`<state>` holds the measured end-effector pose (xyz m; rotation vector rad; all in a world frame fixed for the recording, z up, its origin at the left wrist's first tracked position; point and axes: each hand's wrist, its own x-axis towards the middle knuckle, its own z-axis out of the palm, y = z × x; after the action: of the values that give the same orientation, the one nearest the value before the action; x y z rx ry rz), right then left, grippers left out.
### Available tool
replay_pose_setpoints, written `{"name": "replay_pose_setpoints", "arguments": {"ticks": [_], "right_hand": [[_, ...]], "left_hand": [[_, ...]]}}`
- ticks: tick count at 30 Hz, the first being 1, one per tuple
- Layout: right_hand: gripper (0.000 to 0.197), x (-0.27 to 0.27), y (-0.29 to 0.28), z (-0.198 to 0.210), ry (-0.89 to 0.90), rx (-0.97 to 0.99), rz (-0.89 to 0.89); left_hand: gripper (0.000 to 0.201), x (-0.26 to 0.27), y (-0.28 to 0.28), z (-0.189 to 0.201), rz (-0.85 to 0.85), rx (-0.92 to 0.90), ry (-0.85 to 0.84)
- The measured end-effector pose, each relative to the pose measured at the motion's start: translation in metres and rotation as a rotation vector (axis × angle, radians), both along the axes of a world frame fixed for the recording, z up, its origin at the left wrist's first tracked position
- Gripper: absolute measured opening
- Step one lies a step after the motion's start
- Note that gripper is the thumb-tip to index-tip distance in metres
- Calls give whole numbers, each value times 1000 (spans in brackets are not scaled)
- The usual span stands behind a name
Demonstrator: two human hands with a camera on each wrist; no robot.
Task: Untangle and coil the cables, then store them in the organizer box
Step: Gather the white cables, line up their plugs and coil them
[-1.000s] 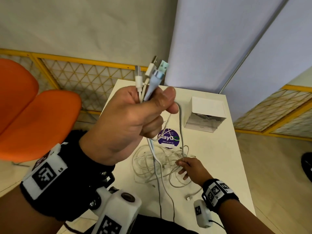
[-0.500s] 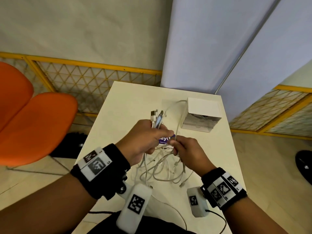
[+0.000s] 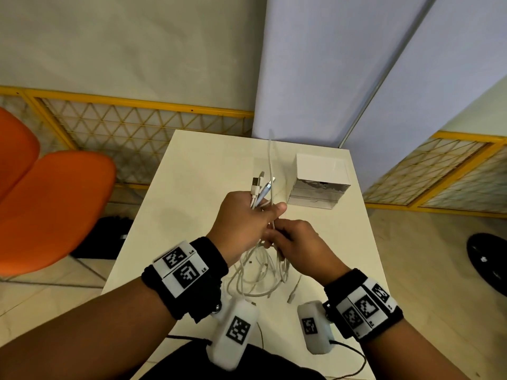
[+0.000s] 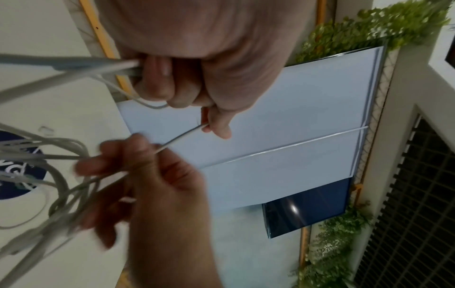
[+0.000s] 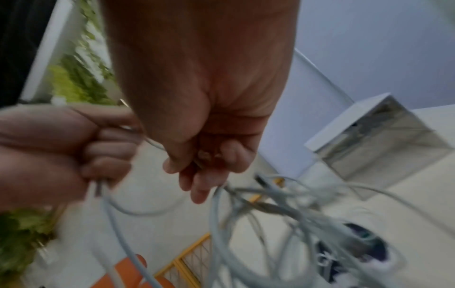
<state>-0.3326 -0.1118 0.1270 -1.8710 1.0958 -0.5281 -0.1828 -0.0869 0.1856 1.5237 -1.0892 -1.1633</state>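
My left hand (image 3: 248,215) grips a bundle of white cables just below their plugs (image 3: 259,186), which stick up out of the fist. The cables (image 3: 258,272) hang down from it in a tangled loop over the white table (image 3: 192,187). My right hand (image 3: 293,239) sits right beside the left and pinches one thin white cable (image 4: 182,136) that runs from the left thumb. A single strand (image 3: 271,149) arcs upward above the plugs. The white organizer box (image 3: 319,185) with clear drawer fronts stands on the table to the right of the hands.
An orange chair (image 3: 52,204) stands left of the table, with a dark bag (image 3: 104,237) on the floor beneath it. A yellow mesh fence (image 3: 137,127) and pale blue panels (image 3: 315,64) stand behind. A round purple sticker (image 5: 354,251) lies on the tabletop under the cables.
My left hand came down from head height to just above the table. My right hand rose from the cable pile to meet it and took hold of one strand.
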Motion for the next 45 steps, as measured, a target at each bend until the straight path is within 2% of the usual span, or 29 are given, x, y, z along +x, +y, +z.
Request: {"name": "replay_pose_setpoints", "arguments": {"ticks": [3,6,13,16,21,25,26,28,30,31,34,37,40,42,45], "right_hand": [[21,-8,0,-32,40,98,0],[18,-11,-3,-55,-13,166,-72],[14,5,-10,-60,-188,259,-132],[13,6,-12,-67,-99,268,-103],[11,3,-15,-83,23,111,-93],[31,0,-10,-80,178,-211,-21],[31,0,-9,-78,202,-285,-27],[18,3,-8,-72,197,-397,-65],[9,3,-9,-69,147,-395,-83],[14,2,-8,-68,116,-348,-76],[37,5,0,-44,-27,-45,-31],[27,11,11,4,-344,236,10],[40,5,20,30,-450,208,20],[38,-4,19,28,-473,152,-116],[39,-34,7,6,-584,139,-555]], "left_hand": [[45,8,-2,10,50,-58,-28],[46,17,1,16,44,-73,1],[31,25,17,24,71,-50,29],[28,27,22,30,72,-57,54],[24,31,23,37,84,-38,96],[29,33,20,41,92,-19,128],[30,32,20,42,82,-16,137],[32,29,18,44,61,-9,147],[31,27,17,45,47,-9,152],[30,26,16,45,40,-13,152],[23,24,15,42,9,-16,128],[20,21,14,38,-23,16,105],[22,21,14,35,-56,46,86],[21,26,11,31,-67,81,73],[20,32,8,26,-59,165,94]]}}
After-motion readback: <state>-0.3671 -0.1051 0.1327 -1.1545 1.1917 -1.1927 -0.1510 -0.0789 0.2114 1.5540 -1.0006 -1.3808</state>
